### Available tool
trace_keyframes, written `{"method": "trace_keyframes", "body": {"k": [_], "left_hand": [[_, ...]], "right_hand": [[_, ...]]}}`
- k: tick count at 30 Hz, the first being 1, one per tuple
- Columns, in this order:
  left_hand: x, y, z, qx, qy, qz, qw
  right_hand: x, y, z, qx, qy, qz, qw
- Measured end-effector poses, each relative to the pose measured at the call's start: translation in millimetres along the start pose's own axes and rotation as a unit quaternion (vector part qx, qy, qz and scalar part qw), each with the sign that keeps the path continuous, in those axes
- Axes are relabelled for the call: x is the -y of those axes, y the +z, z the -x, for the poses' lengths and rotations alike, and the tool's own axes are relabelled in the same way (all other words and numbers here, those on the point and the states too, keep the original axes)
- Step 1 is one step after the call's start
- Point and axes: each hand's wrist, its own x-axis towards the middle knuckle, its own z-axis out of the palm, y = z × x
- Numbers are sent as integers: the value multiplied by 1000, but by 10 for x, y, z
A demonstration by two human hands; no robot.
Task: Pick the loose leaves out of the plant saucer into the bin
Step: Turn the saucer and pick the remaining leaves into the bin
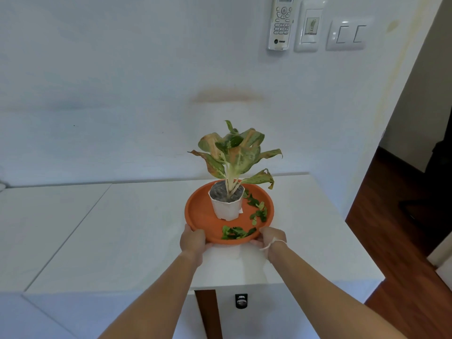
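Note:
An orange plant saucer (199, 211) rests on a white cabinet top. A white pot (226, 206) with a green and orange-spotted plant (234, 152) stands in it, toward the back. Loose green leaves lie in the saucer: one cluster at the front rim (236, 232), more along the right side (258, 210). My left hand (193, 241) grips the saucer's front left rim. My right hand (271, 237) grips the front right rim, fingers under the edge. No bin is in view.
The white cabinet top (122, 228) runs left and ends just right of the saucer, with dark wooden floor (391, 241) beyond. The wall behind carries a remote holder (281, 23) and light switches (347, 34). A latch (241, 300) sits on the cabinet front.

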Motion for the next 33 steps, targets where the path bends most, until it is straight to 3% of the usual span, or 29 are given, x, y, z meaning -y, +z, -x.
{"method": "trace_keyframes", "body": {"k": [4,8,20,33], "left_hand": [[17,29,49,20,-15,22,999],[-4,-34,6,22,-25,19,999],[-62,-284,-232,-46,3,-80,996],[-37,-190,-137,6,6,-27,1000]], "right_hand": [[-52,20,96,17,9,-45,999],[-39,-79,111,32,-1,-15,999],[95,-303,85,26,-18,12,999],[-15,-159,136,12,-7,-57,998]]}}
